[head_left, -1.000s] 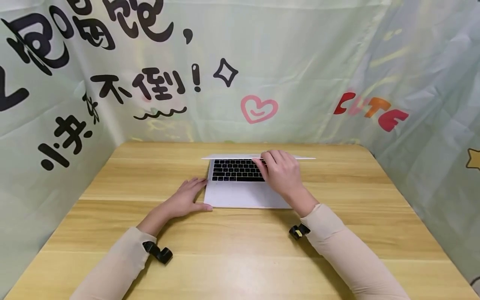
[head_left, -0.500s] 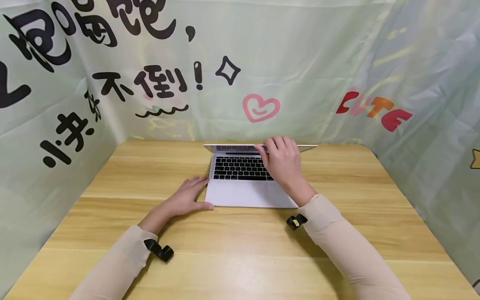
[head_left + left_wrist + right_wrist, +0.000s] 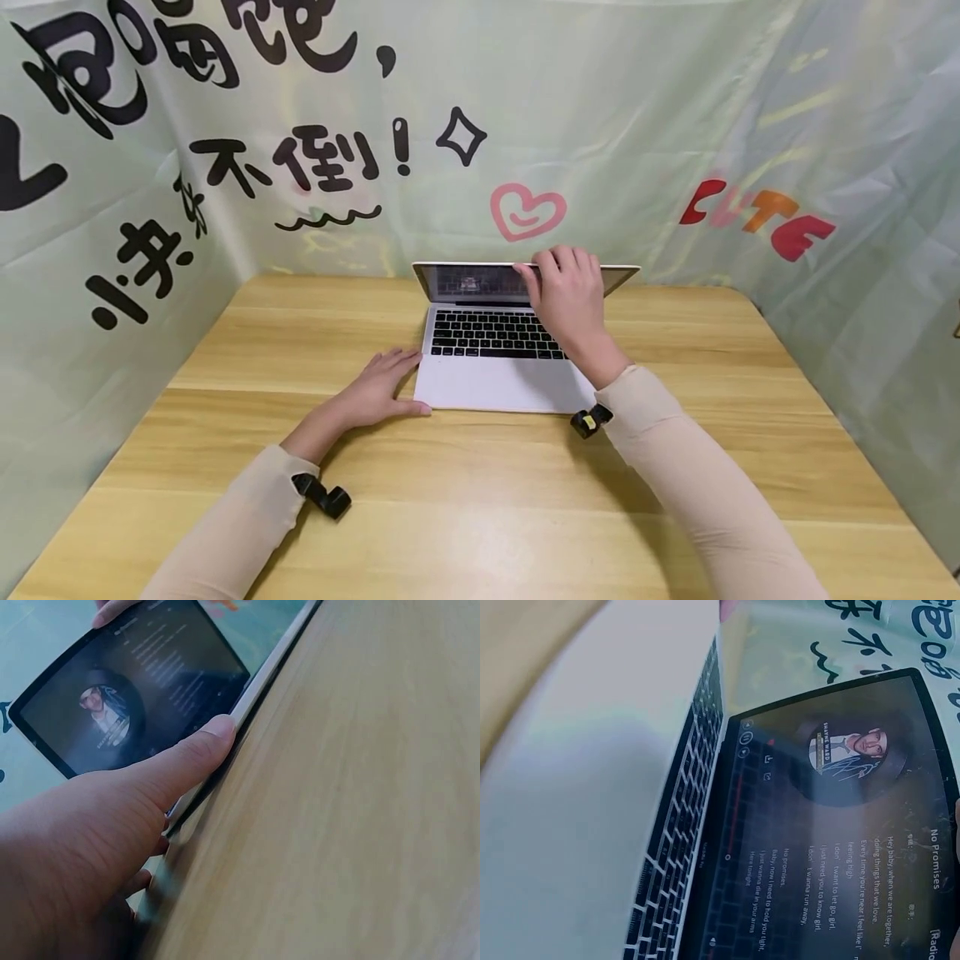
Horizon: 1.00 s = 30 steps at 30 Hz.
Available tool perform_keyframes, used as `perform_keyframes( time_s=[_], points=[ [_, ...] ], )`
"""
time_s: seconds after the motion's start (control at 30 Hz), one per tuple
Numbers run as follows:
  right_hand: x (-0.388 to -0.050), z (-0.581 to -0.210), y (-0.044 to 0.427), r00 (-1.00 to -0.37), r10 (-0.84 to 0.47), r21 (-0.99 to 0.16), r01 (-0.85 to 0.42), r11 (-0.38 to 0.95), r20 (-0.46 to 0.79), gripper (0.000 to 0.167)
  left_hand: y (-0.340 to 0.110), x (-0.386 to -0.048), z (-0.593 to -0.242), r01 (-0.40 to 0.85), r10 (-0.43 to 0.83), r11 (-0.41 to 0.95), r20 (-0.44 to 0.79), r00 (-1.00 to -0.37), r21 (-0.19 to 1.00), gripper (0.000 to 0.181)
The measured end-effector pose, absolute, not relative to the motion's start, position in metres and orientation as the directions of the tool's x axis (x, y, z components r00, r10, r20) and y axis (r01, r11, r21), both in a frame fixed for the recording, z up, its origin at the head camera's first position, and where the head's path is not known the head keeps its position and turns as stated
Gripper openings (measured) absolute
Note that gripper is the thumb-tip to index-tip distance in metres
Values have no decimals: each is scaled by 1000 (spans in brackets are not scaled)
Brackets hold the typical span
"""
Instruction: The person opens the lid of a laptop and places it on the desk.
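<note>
A silver laptop point(image 3: 480, 383) with a black keyboard point(image 3: 487, 335) sits on the wooden table, its lid tilted partway up. My right hand point(image 3: 572, 304) grips the top edge of the lid right of its middle, thumb on the screen side and fingers over the back. My left hand point(image 3: 375, 392) rests at the front left corner of the base, fingers along the left side and thumb at the front edge. The right wrist view shows the lit screen point(image 3: 802, 795) with a round portrait and song lyrics. In that view, only bits of my right hand appear at the edge.
The wooden table point(image 3: 465, 517) extends around the laptop on all sides. Behind it hangs a pale green cloth backdrop point(image 3: 600, 108) with printed writing and a pink heart. Each sleeve carries a small black device, such as the left one point(image 3: 322, 497).
The laptop lid has swung up and back from nearly level, uncovering more keyboard and the screen. My right hand has risen with the lid's edge. My left hand has stayed at the corner.
</note>
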State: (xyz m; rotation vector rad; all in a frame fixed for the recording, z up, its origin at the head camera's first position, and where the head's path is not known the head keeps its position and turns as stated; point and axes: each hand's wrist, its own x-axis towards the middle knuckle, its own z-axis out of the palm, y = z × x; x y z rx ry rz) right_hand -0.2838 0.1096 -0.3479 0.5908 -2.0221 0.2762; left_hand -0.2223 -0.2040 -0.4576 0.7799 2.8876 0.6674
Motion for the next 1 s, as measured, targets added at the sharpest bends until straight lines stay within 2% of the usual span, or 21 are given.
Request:
perform_keyframes(
  time_s=[0.43, 1.0],
  points=[
    [-303, -331, 104, -564, -182, -123, -460, 879, 805, 37, -204, -224, -461, 464, 500, 773, 36, -866, 432, 105],
    [-340, -310, 99, -687, -146, -186, -386, 904, 712, 42, -205, -225, -460, 466, 499, 772, 41, -865, 432, 105]
  ],
)
